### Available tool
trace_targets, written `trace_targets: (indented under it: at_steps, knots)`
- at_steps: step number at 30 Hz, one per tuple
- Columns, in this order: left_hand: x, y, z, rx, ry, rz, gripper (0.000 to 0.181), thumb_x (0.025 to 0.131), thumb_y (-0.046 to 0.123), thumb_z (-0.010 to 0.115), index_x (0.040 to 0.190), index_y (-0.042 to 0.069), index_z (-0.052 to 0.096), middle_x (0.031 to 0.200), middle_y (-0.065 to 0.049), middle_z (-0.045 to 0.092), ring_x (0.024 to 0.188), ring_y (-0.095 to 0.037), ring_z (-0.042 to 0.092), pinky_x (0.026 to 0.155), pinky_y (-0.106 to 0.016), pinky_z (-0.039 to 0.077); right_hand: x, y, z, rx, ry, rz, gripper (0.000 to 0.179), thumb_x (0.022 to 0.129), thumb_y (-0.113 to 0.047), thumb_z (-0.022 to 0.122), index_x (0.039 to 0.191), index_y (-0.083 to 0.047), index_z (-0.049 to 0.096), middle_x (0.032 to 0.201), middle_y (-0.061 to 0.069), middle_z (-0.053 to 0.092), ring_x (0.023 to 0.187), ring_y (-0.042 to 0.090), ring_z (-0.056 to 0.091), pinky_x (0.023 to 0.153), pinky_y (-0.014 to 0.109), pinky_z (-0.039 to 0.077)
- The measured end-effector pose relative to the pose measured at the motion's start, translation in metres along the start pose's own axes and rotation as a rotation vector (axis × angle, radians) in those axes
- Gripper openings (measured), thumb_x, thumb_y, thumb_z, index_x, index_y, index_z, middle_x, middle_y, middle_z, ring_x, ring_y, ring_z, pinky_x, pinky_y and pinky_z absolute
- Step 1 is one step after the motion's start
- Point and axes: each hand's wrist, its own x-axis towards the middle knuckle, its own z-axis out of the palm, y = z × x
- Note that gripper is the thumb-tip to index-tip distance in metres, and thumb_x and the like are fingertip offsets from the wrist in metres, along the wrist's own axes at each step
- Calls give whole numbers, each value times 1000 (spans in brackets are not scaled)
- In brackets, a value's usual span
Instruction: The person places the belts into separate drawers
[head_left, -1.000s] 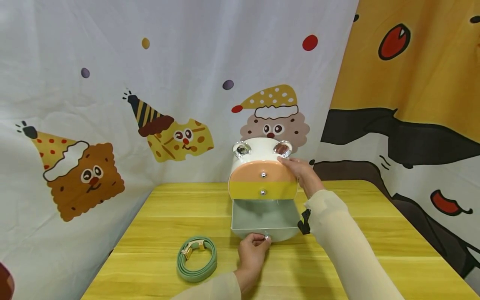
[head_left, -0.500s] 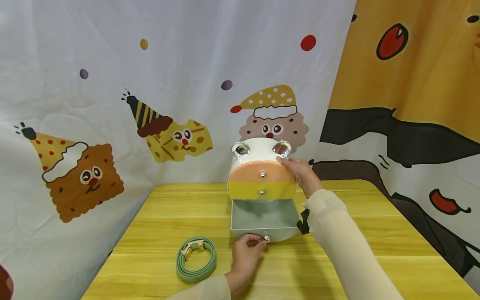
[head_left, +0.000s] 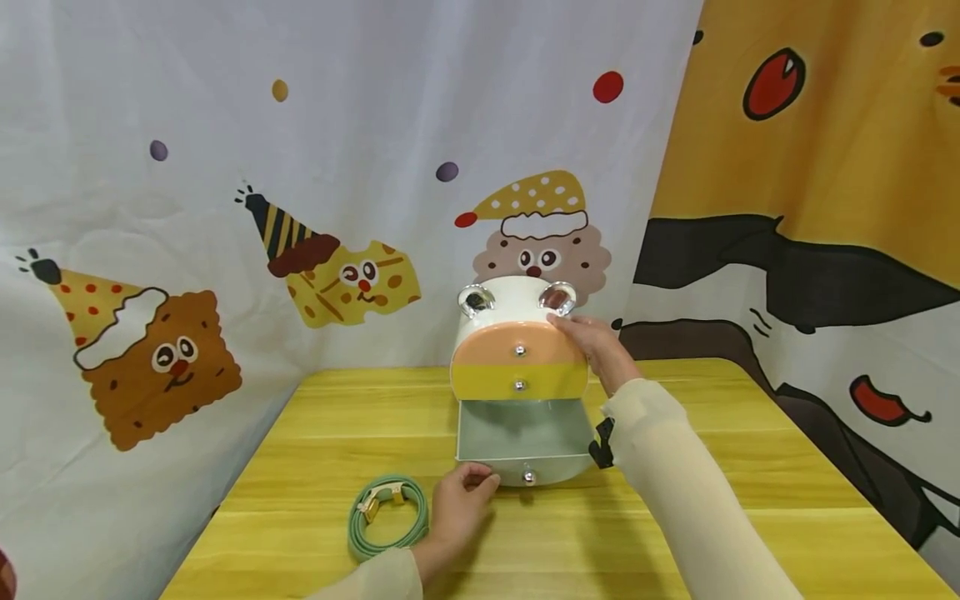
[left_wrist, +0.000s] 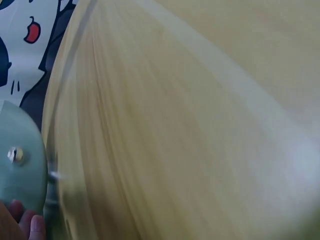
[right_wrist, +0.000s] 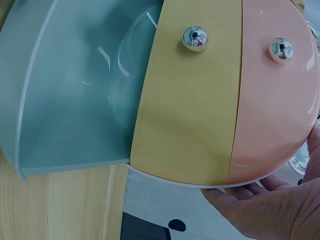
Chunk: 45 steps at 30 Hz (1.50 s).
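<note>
A small drawer box with a white top [head_left: 517, 293] and silver ring ears stands on the table. Its peach drawer [right_wrist: 272, 100] and yellow drawer [right_wrist: 187, 105] are closed; the grey-green bottom drawer [head_left: 525, 429] is pulled out, with nothing inside it. My right hand [head_left: 602, 348] holds the box's upper right side, thumb on the front edge and fingers behind. Off the bottom drawer's silver knob [head_left: 529, 477], my left hand [head_left: 457, 510] has loosely bent fingers at the left of the drawer front [left_wrist: 20, 127], holding nothing.
A coiled green belt [head_left: 358, 523] with a gold buckle lies on the wooden table [head_left: 360, 425], just left of my left hand. A printed curtain [head_left: 360, 108] hangs behind the table. A black strap piece [head_left: 602, 443] hangs from my right sleeve.
My left hand has let go of the bottom drawer's knob and moved left along the drawer front. My right hand keeps its hold, and the drawer stays out.
</note>
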Motion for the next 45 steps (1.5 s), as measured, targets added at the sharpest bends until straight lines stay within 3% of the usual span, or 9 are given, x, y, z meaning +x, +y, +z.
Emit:
trace_targets:
  at_steps: [7, 12, 18, 23, 33, 39, 45]
  knots:
    - [12, 0, -35, 37, 13, 18, 20, 92, 24, 73, 96, 4, 72, 91, -4, 70, 85, -14, 63, 71, -25, 52, -1, -1, 2, 7, 1, 1, 74, 91, -61, 61, 147, -14, 47, 128, 14, 59, 109, 29, 57, 105, 45, 41]
    - [19, 2, -60, 41, 44, -6, 25, 95, 27, 69, 101, 3, 71, 93, -7, 71, 88, -19, 65, 73, -28, 52, -2, -1, 2, 46, -3, 5, 70, 91, -60, 61, 143, -14, 50, 121, 13, 62, 101, 27, 61, 98, 41, 48]
    - [27, 6, -85, 6, 76, -42, 28, 97, 28, 67, 108, 3, 70, 95, -3, 70, 97, -25, 65, 78, -30, 52, -2, 0, 2, 65, -4, -7, 68, 92, -58, 62, 143, -13, 51, 118, 13, 64, 97, 24, 64, 94, 39, 50]
    - [34, 10, -105, 26, 96, -34, 29, 96, 29, 68, 112, 5, 69, 102, -5, 70, 96, -20, 63, 78, -29, 53, -1, 0, 1, 49, 0, -15, 70, 93, -58, 61, 145, -14, 49, 120, 13, 63, 98, 24, 64, 94, 38, 51]
    - [48, 7, -144, 43, -4, -31, 39, 94, 29, 71, 124, 5, 64, 118, -11, 66, 104, -17, 62, 85, -26, 53, -1, 0, 2, 64, -3, -10, 73, 91, -60, 62, 146, -14, 49, 122, 13, 63, 98, 24, 64, 93, 38, 51]
    - [48, 2, -167, 109, -64, -25, 47, 95, 29, 70, 132, 4, 59, 128, -15, 62, 114, -22, 60, 88, -20, 49, 1, 0, 2, 70, 9, -10, 74, 91, -59, 63, 148, -15, 47, 124, 14, 62, 100, 24, 63, 92, 36, 51]
    - [45, -3, -184, 186, -146, -25, 45, 94, 24, 71, 132, 3, 59, 128, -13, 61, 118, -27, 57, 92, -28, 49, 1, 0, 2, 68, 13, -11, 74, 91, -58, 64, 147, -14, 48, 124, 15, 62, 100, 24, 63, 92, 36, 51]
